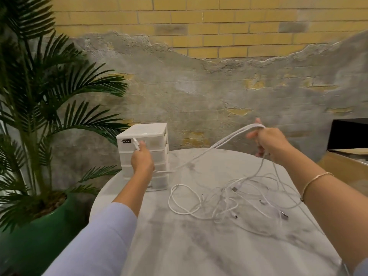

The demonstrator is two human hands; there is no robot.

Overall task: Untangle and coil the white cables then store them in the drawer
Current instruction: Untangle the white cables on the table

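Behind everything stands an old wall [199,80] of yellow bricks, with grey plaster peeling over its lower part. On the left grows a tall palm plant with long dark green leaves [49,96] in a shiny green pot [35,232].

Close to the wall sits a round table with a grey and white marble top [199,246]. At its back left edge stands a small white plastic box of see-through drawers [144,154], stacked one above the other, with a little black label on the top drawer. All the drawers look closed.

The left hand [141,159] is held up in front of the drawer box. Its fingers are curled tight around the end of a thin white cable [219,145], and the plug sticks up above the knuckles. From below this hand the cable runs past the box and rises across to the other side.

The right hand [268,141] is raised above the far right part of the table. Several loops of the same white cable hang over its fingers, which are curled around them, thumb on top. A thin gold bracelet [316,179] sits on that arm.

Below the right hand, a messy pile of tangled white cables with silver plugs [235,200] lies spread on the table top. One strand goes up from the pile to the right hand.

On the far right are a brown cardboard box [346,162] and something black [350,134] behind it.
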